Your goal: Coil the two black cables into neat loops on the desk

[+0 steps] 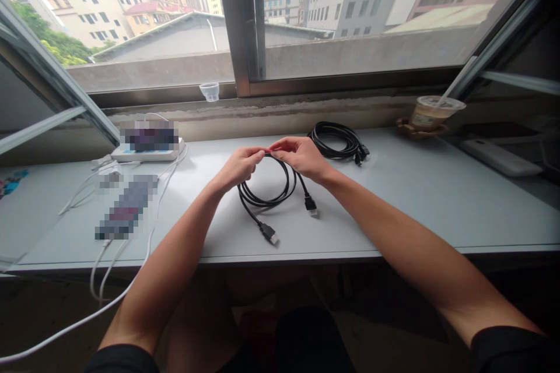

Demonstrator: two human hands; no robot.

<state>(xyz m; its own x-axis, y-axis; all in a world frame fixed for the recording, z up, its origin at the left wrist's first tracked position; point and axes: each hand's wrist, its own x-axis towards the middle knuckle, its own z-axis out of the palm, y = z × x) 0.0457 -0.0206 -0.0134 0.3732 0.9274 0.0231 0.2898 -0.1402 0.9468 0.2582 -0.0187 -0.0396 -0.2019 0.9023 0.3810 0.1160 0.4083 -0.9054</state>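
Observation:
A black cable [266,204] lies in a loose coil on the grey table, its two plug ends pointing toward me. One plug [269,233] has a bare metal tip, and the other plug [311,204] rests to its right. My left hand [242,166] is closed at the top of the coil, thumb against fingers. From the other side my right hand [300,156] pinches the same spot, its fingertips meeting the left ones. Something small and red, like a thin strip [270,150], shows between the fingertips; the fingers partly hide it.
A second coiled black cable [335,139] lies behind my right hand. A drink cup with a straw [431,112] stands at the back right. At left are a white power strip [151,155], a blurred-out phone-like object [126,207] and white cords. A small plastic cup [210,92] sits on the sill.

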